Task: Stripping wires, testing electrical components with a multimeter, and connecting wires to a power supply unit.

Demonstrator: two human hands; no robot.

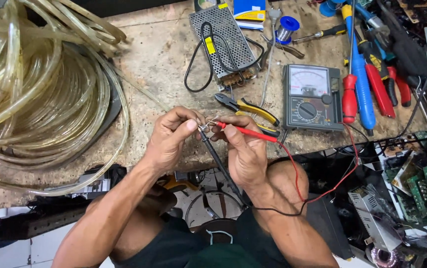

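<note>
Two hands, two probes, one small part over the table edge.

Left hand fingers pinch a tiny metal part, too small to identify; black probe passes beneath. Right hand fingers pinch the red probe, tip at the part. One meter; one pair of pliers; blue-yellow box, cut off.

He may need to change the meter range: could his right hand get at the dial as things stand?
Probably not at once: the right hand holds the red probe. The way to the meter looks open; only the pliers lie near.
</note>
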